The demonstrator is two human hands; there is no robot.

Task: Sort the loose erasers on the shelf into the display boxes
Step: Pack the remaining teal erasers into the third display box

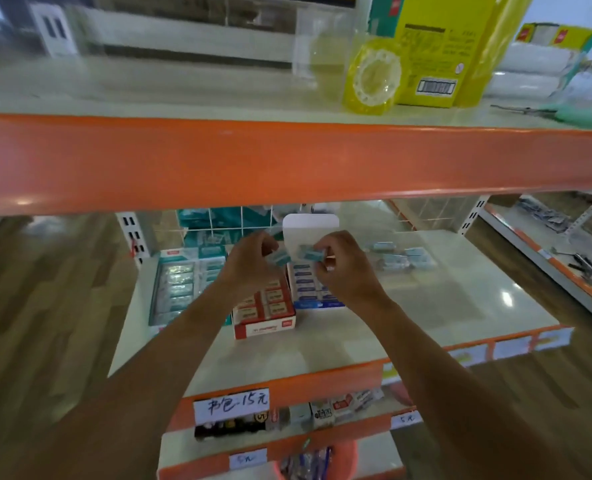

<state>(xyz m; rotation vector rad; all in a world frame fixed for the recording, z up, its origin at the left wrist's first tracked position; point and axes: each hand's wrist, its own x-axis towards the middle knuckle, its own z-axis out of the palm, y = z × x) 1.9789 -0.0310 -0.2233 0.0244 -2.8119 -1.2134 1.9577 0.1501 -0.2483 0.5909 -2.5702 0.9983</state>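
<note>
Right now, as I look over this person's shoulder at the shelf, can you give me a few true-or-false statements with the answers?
1. The left hand pinches a light-blue eraser. True.
2. The right hand holds nothing. False: it pinches a second eraser.
3. The loose erasers lie left of the display boxes. False: they lie to the right of them.
4. The red display box stands between the teal display box and the blue display box. True.

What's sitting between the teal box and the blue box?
The red box sits between the teal box and the blue box, as the head view shows.
</note>
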